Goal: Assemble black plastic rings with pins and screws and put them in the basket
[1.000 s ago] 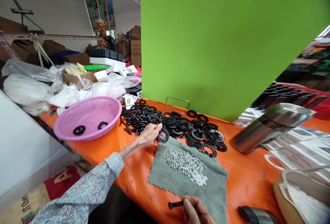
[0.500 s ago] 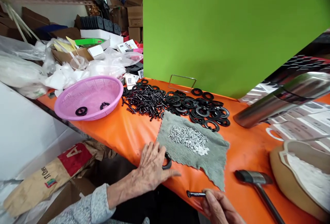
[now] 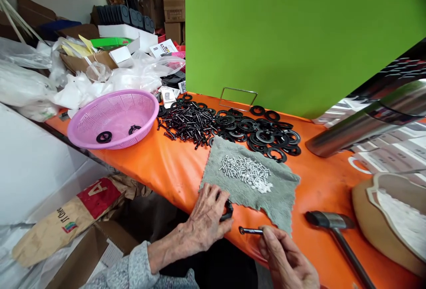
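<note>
My left hand (image 3: 208,216) is closed around a black ring (image 3: 227,210) at the table's front edge, its fingers hiding part of the ring. Between thumb and fingertips, my right hand (image 3: 288,253) pinches a short black rod (image 3: 250,231) that points left toward the ring; the two pieces are apart. Just beyond my hands, a grey-green cloth (image 3: 216,158) bears a heap of small silvery pins (image 3: 244,168) with small white pieces (image 3: 262,186) at its near side. Behind the cloth lie a pile of black rods (image 3: 189,123) and many black rings (image 3: 265,136).
A pink basket (image 3: 78,125) with two black rings stands at the left. To the right are a hammer (image 3: 329,220), a tan container (image 3: 369,227) of white material and a steel cylinder (image 3: 349,125). A green panel (image 3: 282,36) rises behind the orange table (image 3: 156,165).
My left hand has moved right and its thumb has closed in on the ring. My right hand, with the rod, has risen slightly further over the table. The view has shifted a little.
</note>
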Tool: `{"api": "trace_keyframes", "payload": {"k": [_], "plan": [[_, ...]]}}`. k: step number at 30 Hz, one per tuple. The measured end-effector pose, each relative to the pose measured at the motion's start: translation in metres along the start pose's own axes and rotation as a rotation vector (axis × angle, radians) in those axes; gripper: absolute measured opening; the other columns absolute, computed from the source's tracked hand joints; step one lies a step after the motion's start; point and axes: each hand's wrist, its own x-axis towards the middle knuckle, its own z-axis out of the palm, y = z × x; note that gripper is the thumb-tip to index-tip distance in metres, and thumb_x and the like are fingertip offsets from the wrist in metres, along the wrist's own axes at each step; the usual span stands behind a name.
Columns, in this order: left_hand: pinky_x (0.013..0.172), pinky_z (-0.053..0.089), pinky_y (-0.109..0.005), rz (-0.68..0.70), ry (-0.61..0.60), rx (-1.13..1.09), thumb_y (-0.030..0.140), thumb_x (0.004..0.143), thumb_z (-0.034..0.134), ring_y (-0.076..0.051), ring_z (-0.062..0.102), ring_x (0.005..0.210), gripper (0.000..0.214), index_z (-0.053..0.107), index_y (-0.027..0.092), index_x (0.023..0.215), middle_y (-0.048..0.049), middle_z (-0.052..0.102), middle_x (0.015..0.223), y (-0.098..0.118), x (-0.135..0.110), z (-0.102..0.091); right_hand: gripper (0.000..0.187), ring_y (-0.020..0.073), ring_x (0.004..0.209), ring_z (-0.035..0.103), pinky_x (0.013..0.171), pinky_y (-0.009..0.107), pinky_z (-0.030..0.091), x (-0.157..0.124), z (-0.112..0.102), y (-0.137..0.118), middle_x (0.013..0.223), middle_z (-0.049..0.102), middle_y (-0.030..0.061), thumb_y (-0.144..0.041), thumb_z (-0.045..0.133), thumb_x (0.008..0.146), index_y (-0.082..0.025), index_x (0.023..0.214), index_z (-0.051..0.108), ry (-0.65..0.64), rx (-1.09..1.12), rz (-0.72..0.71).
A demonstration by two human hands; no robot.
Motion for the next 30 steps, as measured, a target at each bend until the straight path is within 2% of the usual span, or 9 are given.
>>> {"api": "trace_keyframes", "payload": {"k": [5,9,12,15,20,23,25,27,30], "plan": [[0.096,0.042,-0.039,-0.037,0.047,-0.228,0.02,0.073,0.067,-0.023,0.048,0.103,0.039,0.054,0.015,0.109,-0.0087,0.053,0.108,0.01,-0.007,-0.019,0.042,0.0108,0.062,0.046,0.059,0.02,0.041,0.005,0.025,-0.012,0.064,0.053,-0.0044,-0.057,0.075,0.067,-0.02,0.083,0.062,-0.032,0.044,-0.027],[0.068,0.047,-0.025,-0.171,-0.138,-0.636,0.027,0.081,0.059,-0.013,0.053,0.071,0.02,0.06,0.015,0.098,-0.003,0.061,0.085,0.011,-0.007,-0.025,0.041,0.0097,0.058,0.044,0.056,0.02,0.039,0.003,0.043,-0.023,0.061,0.053,-0.0037,-0.058,0.071,0.07,-0.019,0.079,0.064,-0.036,0.02,-0.086],[0.06,0.042,-0.022,-0.246,-0.112,-0.723,0.022,0.085,0.052,-0.01,0.05,0.062,0.014,0.063,0.014,0.086,-0.0004,0.059,0.072,0.006,-0.004,-0.022,0.048,0.0128,0.061,0.051,0.056,0.022,0.042,0.002,0.044,-0.029,0.067,0.06,0.0003,-0.062,0.07,0.069,-0.019,0.088,0.068,-0.113,-0.013,-0.042],[0.061,0.042,-0.022,-0.24,-0.097,-0.724,0.022,0.084,0.054,-0.01,0.051,0.063,0.013,0.064,0.013,0.085,-0.0003,0.059,0.072,0.003,-0.004,-0.022,0.051,0.0144,0.064,0.054,0.059,0.025,0.044,0.001,0.04,-0.035,0.073,0.063,0.0016,-0.062,0.067,0.072,-0.02,0.101,0.068,-0.14,-0.064,-0.083],[0.077,0.048,-0.028,-0.151,-0.094,-0.544,0.025,0.086,0.058,-0.015,0.056,0.08,0.015,0.064,0.017,0.096,-0.0024,0.062,0.086,0.004,-0.005,-0.026,0.04,0.014,0.058,0.048,0.055,0.025,0.041,0.007,0.031,-0.045,0.062,0.055,-0.0009,-0.058,0.07,0.069,-0.02,0.081,0.067,-0.231,-0.23,-0.141],[0.098,0.042,-0.042,-0.029,0.008,-0.221,0.03,0.082,0.066,-0.024,0.049,0.107,0.037,0.055,0.02,0.116,-0.0074,0.056,0.114,0.002,-0.007,-0.019,0.042,0.0128,0.056,0.044,0.052,0.024,0.039,0.014,0.017,-0.045,0.059,0.05,-0.0021,-0.061,0.07,0.067,-0.02,0.075,0.064,-0.162,-0.248,-0.154],[0.101,0.038,-0.047,0.017,-0.006,-0.057,0.025,0.081,0.065,-0.027,0.044,0.112,0.042,0.051,0.021,0.12,-0.008,0.054,0.119,-0.001,-0.01,-0.014,0.042,0.0118,0.056,0.042,0.051,0.023,0.037,0.016,0.007,-0.041,0.06,0.049,-0.0025,-0.06,0.071,0.067,-0.019,0.075,0.063,-0.1,-0.233,-0.152],[0.1,0.039,-0.047,0.042,-0.046,-0.006,0.019,0.08,0.063,-0.026,0.044,0.11,0.042,0.051,0.021,0.12,-0.0074,0.054,0.118,-0.003,-0.014,-0.011,0.042,0.0109,0.055,0.04,0.05,0.022,0.036,0.016,0.003,-0.038,0.06,0.049,-0.0029,-0.059,0.073,0.066,-0.019,0.076,0.063,-0.081,-0.219,-0.132],[0.101,0.039,-0.045,0.038,-0.009,-0.088,0.02,0.076,0.066,-0.026,0.043,0.112,0.047,0.051,0.019,0.12,-0.0096,0.05,0.119,-0.002,-0.016,-0.015,0.042,0.0104,0.054,0.039,0.05,0.022,0.037,0.014,0.009,-0.037,0.059,0.048,-0.0029,-0.06,0.073,0.066,-0.019,0.073,0.063,-0.094,-0.222,-0.157]]}}
